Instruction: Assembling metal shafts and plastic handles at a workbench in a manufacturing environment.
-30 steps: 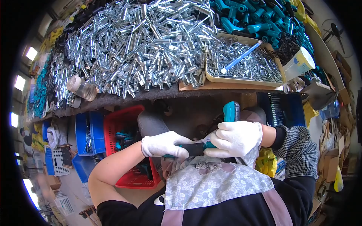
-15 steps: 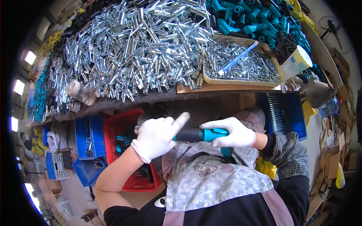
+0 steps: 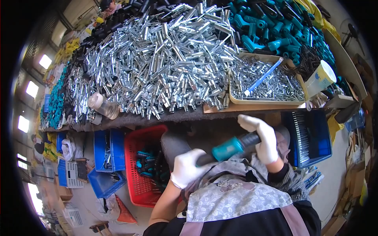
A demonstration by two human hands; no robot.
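A teal-and-black tubular tool [image 3: 228, 149] lies slantwise in front of my apron, with a teal middle and a black section at each end. My left hand [image 3: 190, 168], in a white glove, is closed round its lower-left black end. At the upper-right end, my gloved right hand [image 3: 264, 137] has its fingers stretched out past the black section, which meets the palm side. Motion blur hides the exact contact there. The red basket [image 3: 136, 185] beside my left arm holds several teal-and-black pieces [image 3: 147, 165].
Across the bench lies a big heap of shiny metal tubes and fittings [image 3: 157, 59]. A tray [image 3: 267, 101] of small metal parts, a paper cup [image 3: 321, 78], a clear bottle [image 3: 103, 106] and teal handles [image 3: 275, 27] are there too. Blue bins [image 3: 108, 183] stand below.
The tool has turned from nearly level to a slant, its teal part now midway between the hands. My right hand has left the teal part and spread its fingers. The view has shifted left.
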